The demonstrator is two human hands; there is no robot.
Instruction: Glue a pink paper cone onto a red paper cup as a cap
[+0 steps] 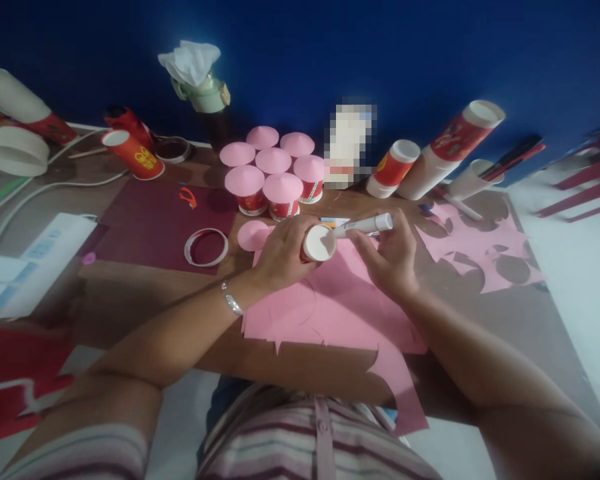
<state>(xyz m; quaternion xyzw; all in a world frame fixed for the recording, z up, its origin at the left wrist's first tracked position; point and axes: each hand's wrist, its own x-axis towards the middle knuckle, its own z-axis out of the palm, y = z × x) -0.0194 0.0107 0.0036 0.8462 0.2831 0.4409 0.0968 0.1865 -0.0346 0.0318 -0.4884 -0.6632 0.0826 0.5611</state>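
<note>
My left hand (286, 252) is wrapped round a small paper cup (321, 243), its round white opening turned up toward me. In my right hand (397, 257) is a slim white glue stick (367, 225), its tip at the cup's rim; whether the two touch I cannot tell. Below both hands lie stacked pink paper sheets (325, 313) with curved outlines on them. A pink paper disc (253, 235) rests beside my left hand. Behind it stand several small red cups (284, 210) topped with pink paper cones (282, 187).
Pink paper with round holes (473, 257) lies at the right. Tall paper cups (463, 143) and a pen holder (475, 179) stand along the blue wall. A tape roll (206, 247) and orange scissors handle (188, 197) rest on dark red paper (145, 230). White cables (55, 187) run at the left.
</note>
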